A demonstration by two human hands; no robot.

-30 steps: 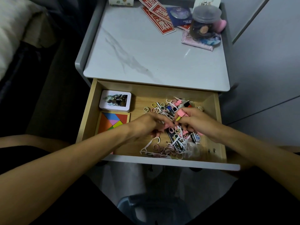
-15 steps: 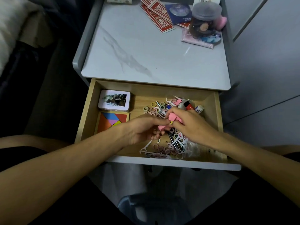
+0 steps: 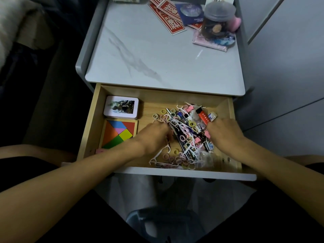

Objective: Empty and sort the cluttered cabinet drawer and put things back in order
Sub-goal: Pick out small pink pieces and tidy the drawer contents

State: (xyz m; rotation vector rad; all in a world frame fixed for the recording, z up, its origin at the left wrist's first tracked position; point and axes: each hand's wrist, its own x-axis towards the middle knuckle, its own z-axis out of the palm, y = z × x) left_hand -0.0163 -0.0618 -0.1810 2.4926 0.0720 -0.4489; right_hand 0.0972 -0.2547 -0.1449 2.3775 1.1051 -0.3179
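Down at the two sides of the tangled pile (image 3: pixel 185 137), the fingers of the left hand (image 3: pixel 154 135) and of the right hand (image 3: pixel 226 134) are curled downward into the clutter. Their tips are hidden under the backs of the hands, so I cannot tell whether either hand has hold of anything. The pile lies in the right half of the open drawer (image 3: pixel 91 123), and it mixes white floss picks (image 3: pixel 159 154), pastel hair rings (image 3: pixel 164 117) and pens (image 3: pixel 182 118). The main danger, I think, is the tangle itself. The picks look hooked through the rings, so lifting a handful may drag loose pieces along, and these could drop over the low front of the drawer, where several rings already lie close. The pointed ends of the picks could also prick a finger that digs without seeing. A wide sweep to the left may push small things against the tin box (image 3: pixel 121 109) and the tangram puzzle (image 3: pixel 120 133). Above, the desk (image 3: pixel 157 55) has free surface near the drawer, but a careless unloading toward its far right corner could knock the jar (image 3: pixel 217 20).
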